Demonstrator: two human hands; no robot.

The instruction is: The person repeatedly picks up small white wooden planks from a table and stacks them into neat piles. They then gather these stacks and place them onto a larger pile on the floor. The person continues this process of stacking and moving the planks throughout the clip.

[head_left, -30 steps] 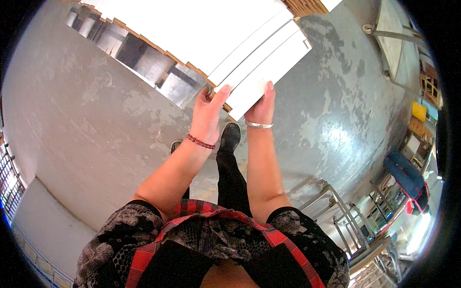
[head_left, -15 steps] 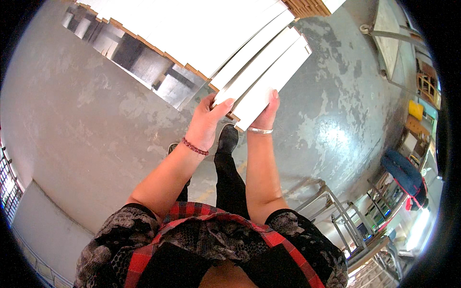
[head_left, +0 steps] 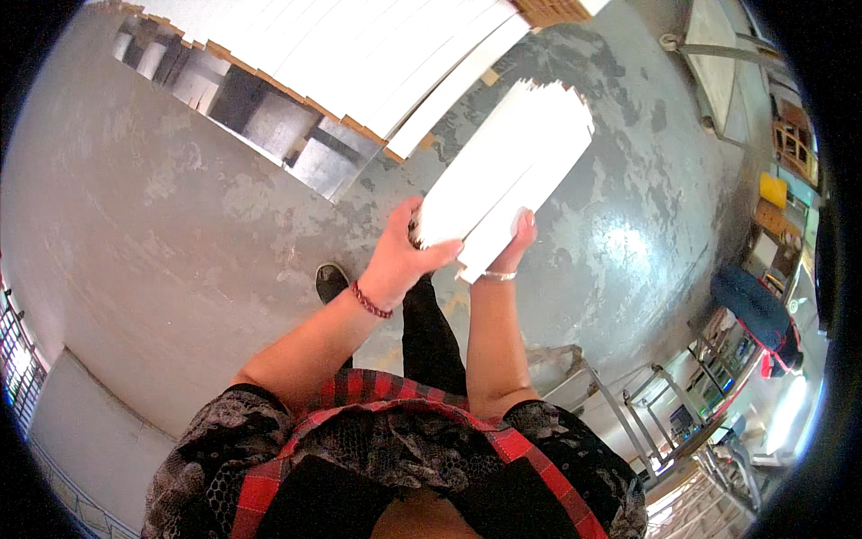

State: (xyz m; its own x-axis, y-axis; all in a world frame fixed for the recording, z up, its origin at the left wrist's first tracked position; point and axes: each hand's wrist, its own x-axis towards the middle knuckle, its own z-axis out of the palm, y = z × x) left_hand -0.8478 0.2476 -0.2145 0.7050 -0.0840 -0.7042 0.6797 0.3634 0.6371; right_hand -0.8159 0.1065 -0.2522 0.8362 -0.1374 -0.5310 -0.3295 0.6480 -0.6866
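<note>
Between my two hands is a bundle of long white boards (head_left: 507,171), held over the floor with its far end pointing up and to the right. My left hand (head_left: 406,253) grips the bundle's near left corner, its thumb lying over the top. At the near right side my right hand (head_left: 515,244) is wrapped round the edge, thumb up along it, its other fingers hidden below. Ahead and left lies a row of similar white boards (head_left: 359,67) with brown ends, apart from the bundle. The one at its right end (head_left: 458,85) sits slightly separate.
Under the row, dark and silvery surfaces (head_left: 269,126) show along its near side. Brown board ends (head_left: 561,11) stick out at the top. A metal frame (head_left: 620,404) stands at lower right, near a dark blue bundle (head_left: 759,310). My shoe (head_left: 331,281) is on the worn grey floor.
Both hands have drawn the bundle away from the row, toward me and slightly right. Floor now shows between them. The bundled boards sit closer together, and my left shoe shows more.
</note>
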